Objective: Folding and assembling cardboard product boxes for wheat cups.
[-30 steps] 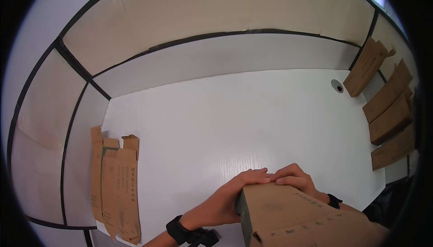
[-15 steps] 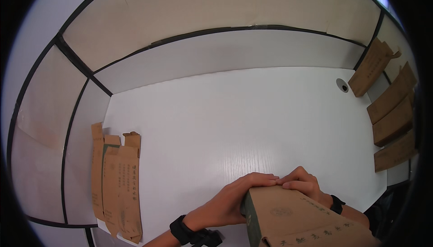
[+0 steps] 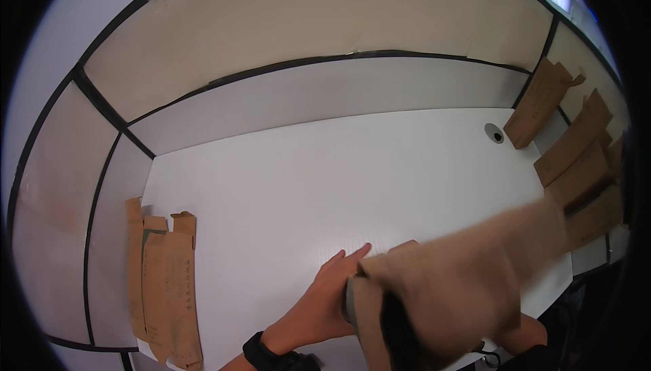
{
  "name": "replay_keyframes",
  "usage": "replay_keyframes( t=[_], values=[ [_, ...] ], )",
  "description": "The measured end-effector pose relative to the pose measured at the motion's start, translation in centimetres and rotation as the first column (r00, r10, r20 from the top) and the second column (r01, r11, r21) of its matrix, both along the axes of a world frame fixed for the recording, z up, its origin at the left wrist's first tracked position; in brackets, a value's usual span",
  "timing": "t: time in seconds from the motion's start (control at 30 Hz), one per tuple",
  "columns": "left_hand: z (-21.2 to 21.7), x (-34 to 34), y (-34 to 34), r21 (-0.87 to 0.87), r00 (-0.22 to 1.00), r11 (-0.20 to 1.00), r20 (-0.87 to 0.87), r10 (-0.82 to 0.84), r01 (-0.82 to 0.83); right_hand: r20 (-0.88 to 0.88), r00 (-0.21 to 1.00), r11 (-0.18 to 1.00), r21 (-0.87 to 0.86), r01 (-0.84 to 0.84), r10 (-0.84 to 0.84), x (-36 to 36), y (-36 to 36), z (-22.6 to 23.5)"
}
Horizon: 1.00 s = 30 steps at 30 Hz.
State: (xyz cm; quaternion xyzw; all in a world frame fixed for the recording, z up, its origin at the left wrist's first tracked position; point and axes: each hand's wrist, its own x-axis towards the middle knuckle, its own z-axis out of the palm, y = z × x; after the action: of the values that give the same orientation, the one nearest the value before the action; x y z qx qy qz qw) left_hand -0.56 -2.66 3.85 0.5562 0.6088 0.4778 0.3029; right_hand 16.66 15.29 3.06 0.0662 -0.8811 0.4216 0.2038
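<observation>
A brown cardboard box (image 3: 447, 283), partly smeared by motion, is held above the white table at the lower right. Its near left end gapes, with a dark hollow inside and a flap beside it. My left hand (image 3: 322, 303) grips the box's left side, its thumb and a finger showing past the far edge. Behind the box, my right hand (image 3: 405, 245) is mostly hidden; a bit of it shows at the far edge, and it seems to hold the box from there. A black band circles my left wrist.
Several flattened brown cartons (image 3: 166, 290) lie at the table's left edge. Other brown cartons (image 3: 539, 103) stand along the right partition. A round cable grommet (image 3: 494, 133) sits in the far right of the white table (image 3: 298, 174). Panels enclose the back and sides.
The box has turned and lifted, so its hollow end now shows and its other end points to the far right. My right hand has gone behind it. The whole view has shifted slightly.
</observation>
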Motion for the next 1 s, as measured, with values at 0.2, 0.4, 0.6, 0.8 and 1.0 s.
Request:
replay_keyframes(
  t=[0.2, 0.4, 0.6, 0.8, 1.0],
  values=[
    [0.3, -0.1, -1.1, -0.072, 0.988, 0.988, -0.091, 0.126, -0.133, 0.085, 0.971, 0.974, -0.018, 0.225, -0.223, -3.2, 0.9, 1.0],
    [2.9, 0.8, -2.0, -0.012, 0.995, 0.996, -0.030, 0.091, -0.092, 0.087, 0.643, 0.501, -0.551, 0.667, -0.761, -2.8, 8.9, 1.8],
    [9.9, 5.3, -4.5, 0.525, 0.992, 0.851, -0.108, 0.062, 0.004, -0.073, 0.209, 0.222, -0.323, 0.920, -0.975, 0.5, 16.9, -0.1],
    [14.0, 6.9, -8.4, 0.443, 0.976, 0.896, -0.183, 0.116, -0.024, -0.066, 0.172, 0.184, -0.368, 0.911, -0.983, 3.1, 19.8, -1.0],
    [14.3, 5.7, -14.3, 0.278, 0.818, 0.936, -0.472, 0.328, -0.215, -0.181, 0.128, 0.180, -0.305, 0.935, -0.975, 1.7, 21.2, -3.1]
  ],
)
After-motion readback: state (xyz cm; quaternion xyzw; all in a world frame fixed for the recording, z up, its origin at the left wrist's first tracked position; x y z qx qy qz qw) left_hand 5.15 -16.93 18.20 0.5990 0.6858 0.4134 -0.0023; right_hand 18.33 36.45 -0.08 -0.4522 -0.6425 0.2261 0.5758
